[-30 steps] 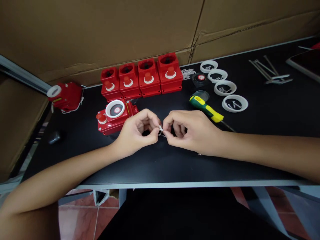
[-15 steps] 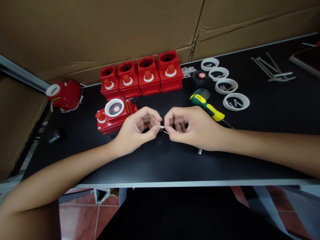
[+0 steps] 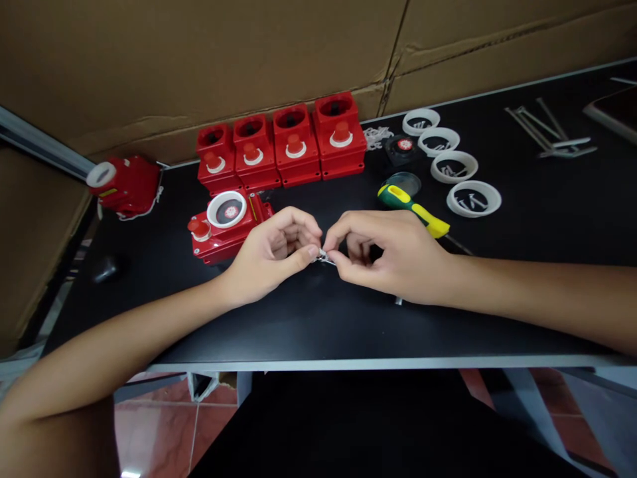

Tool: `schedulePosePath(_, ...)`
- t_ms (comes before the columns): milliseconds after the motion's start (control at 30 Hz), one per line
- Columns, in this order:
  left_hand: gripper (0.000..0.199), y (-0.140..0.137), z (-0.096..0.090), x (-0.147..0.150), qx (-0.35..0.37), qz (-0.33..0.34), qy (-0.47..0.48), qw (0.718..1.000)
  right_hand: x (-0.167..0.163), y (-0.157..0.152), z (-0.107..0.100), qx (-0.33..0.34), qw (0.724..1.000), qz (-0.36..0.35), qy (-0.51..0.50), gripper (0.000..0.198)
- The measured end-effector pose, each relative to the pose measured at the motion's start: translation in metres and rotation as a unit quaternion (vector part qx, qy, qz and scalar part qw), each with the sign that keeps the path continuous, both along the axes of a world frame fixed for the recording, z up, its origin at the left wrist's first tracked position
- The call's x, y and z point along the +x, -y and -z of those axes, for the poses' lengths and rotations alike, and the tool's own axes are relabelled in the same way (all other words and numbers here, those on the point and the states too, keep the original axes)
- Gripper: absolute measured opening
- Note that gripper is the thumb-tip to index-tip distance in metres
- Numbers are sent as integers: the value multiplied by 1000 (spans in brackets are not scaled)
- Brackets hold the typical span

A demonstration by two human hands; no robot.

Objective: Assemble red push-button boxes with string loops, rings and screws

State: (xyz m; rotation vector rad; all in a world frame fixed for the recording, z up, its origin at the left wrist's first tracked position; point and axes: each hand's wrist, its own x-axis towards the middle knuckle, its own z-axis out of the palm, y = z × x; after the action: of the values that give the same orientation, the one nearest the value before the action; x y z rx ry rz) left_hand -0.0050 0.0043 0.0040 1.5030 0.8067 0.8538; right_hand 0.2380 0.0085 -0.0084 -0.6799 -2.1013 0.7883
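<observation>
While both pinch one small metal part [image 3: 322, 255] | left hand [image 3: 271, 255] | right hand [image 3: 393, 255] | no lettering legible

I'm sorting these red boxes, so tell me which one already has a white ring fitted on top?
The red box just in front of the back row, beside the left hand; the row's four show open holes.

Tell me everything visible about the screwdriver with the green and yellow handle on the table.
The screwdriver lies flat on the black table, handle end toward the red boxes. Its handle looks like plastic or rubber, green with yellow patches. A thin metal shaft runs from the yellow end behind the right hand; its tip is hidden. Whether the hand touches it is unclear.
</observation>
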Motion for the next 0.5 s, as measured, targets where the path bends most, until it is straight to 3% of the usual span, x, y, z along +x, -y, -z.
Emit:
schedulePosePath(233, 46, 7, 2, 4, -97, -14, 49, 994, 1, 3, 2, 115, 993, 18, 14, 11)
schedulePosePath(500, 42, 19, 1, 10, -114, -45, 48, 991, 2, 4, 4, 155, 987, 24, 38, 11)
